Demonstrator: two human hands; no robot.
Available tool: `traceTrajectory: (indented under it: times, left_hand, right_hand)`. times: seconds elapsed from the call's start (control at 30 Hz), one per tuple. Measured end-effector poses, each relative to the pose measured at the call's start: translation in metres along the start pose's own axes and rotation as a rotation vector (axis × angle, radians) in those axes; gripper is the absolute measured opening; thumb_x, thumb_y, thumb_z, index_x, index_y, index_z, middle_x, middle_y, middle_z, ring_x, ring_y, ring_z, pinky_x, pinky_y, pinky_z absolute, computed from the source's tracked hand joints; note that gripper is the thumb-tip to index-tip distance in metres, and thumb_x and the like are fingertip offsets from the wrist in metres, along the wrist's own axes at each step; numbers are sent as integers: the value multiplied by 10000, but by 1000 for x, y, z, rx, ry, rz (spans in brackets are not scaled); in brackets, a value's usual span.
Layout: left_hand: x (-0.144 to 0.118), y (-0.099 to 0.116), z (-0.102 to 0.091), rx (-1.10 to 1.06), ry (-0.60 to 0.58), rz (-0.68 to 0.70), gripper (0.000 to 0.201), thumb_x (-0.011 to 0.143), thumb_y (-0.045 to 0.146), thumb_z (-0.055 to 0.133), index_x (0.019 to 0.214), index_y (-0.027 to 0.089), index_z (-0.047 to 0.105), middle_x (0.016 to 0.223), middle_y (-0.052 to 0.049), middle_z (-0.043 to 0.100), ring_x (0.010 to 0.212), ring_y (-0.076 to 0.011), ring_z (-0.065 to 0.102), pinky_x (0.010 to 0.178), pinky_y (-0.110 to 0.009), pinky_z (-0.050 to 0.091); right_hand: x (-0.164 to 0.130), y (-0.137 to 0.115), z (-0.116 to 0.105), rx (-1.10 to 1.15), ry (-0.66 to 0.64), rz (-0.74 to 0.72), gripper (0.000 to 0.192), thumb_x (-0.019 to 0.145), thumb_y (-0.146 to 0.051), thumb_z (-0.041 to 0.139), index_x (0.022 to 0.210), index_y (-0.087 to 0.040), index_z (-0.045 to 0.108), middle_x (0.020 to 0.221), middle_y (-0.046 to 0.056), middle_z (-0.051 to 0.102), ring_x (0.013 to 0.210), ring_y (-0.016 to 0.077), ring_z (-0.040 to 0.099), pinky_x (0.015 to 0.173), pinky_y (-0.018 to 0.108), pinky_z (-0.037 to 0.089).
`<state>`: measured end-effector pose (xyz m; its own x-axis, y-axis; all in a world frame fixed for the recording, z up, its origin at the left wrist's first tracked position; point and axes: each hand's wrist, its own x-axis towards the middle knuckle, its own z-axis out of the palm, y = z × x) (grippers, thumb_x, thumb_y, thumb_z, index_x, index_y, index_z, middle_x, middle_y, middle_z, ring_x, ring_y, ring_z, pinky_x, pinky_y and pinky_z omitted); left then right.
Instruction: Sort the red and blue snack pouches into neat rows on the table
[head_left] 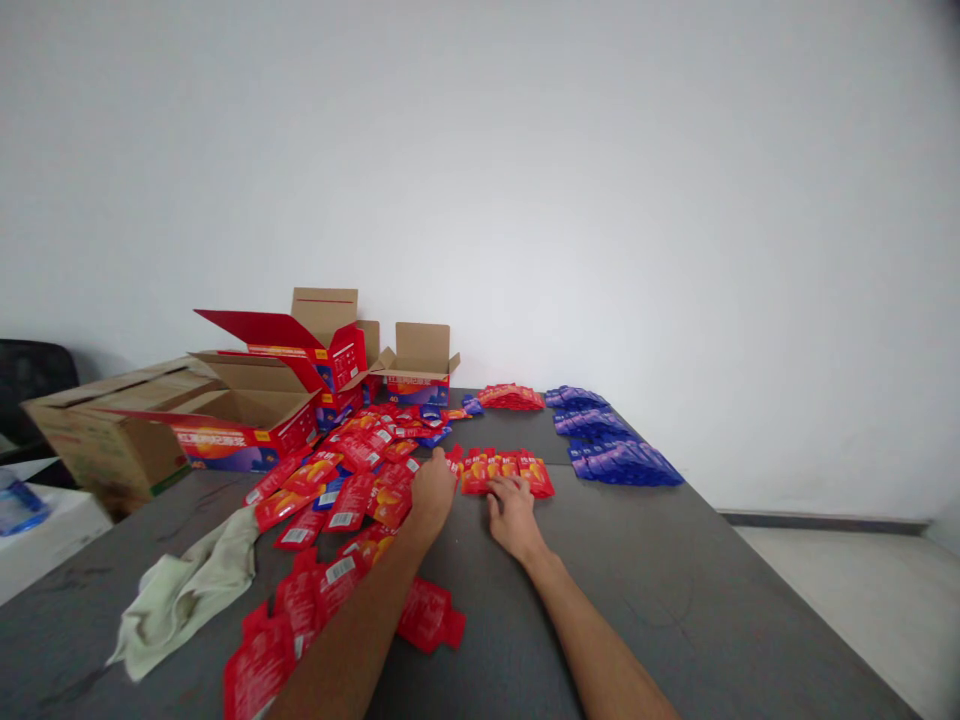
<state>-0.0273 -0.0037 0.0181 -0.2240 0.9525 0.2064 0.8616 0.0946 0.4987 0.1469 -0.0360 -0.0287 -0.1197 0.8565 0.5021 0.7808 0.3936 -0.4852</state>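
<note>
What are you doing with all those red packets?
A person reaches both hands across a grey table. The left hand and right hand rest on a neat row of red packets. A loose heap of red packets lies to the left, beside open boxes and a cloth. Blue packets sit in rows on the right.

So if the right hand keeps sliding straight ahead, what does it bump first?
The right hand points at the row of red packets just ahead; its fingertips seem to touch them already, though depth is hard to judge.
</note>
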Motion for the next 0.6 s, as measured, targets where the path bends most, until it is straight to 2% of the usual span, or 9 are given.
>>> traceTrajectory:
  times: [0.1,0.2,0.3,0.4,0.5,0.6]
  left_hand:
    - [7,4,16,-191,59,1,263,945,146,393,1095,151,609,1026,-139,716,1021,-204,667,853,-270,461]
    - [11,8,39,-454,95,-22,219,906,148,438,983,155,643,1034,-110,717,1013,-180,659,861,-256,470]
    - [12,16,60,-719,101,-145,137,858,176,507,913,154,631,914,-75,718,825,-158,679,732,-242,503]
    - [13,25,71,-897,67,-214,113,811,224,578,888,147,611,778,-35,690,659,-139,651,618,-235,501]
    - [12,36,73,-926,-20,-126,124,779,217,608,870,138,639,786,-44,696,701,-149,662,664,-253,522]
    - [8,47,71,-835,-119,14,259,720,139,630,973,150,687,958,-75,729,900,-184,681,828,-298,533]
  right_hand:
    - [1,-4,-1,154,5,13,332,931,-269,483,1198,-175,658,1163,107,671,1117,245,555,1010,367,397]
    - [0,-7,0,311,-35,91,426,937,-330,485,1320,-159,562,1000,84,708,883,204,641,847,302,482]
    - [1,-3,3,379,-27,178,530,882,-336,554,1375,-153,492,877,45,703,726,181,640,730,277,497]
    - [5,9,6,431,46,242,541,843,-319,582,1347,-142,498,887,46,696,737,185,645,737,284,511]
    - [11,25,7,466,122,314,472,842,-340,576,1267,-133,553,914,70,702,767,203,656,759,310,526]
    - [16,38,4,417,170,348,373,867,-363,541,1159,-148,630,952,100,709,812,229,663,792,342,529]
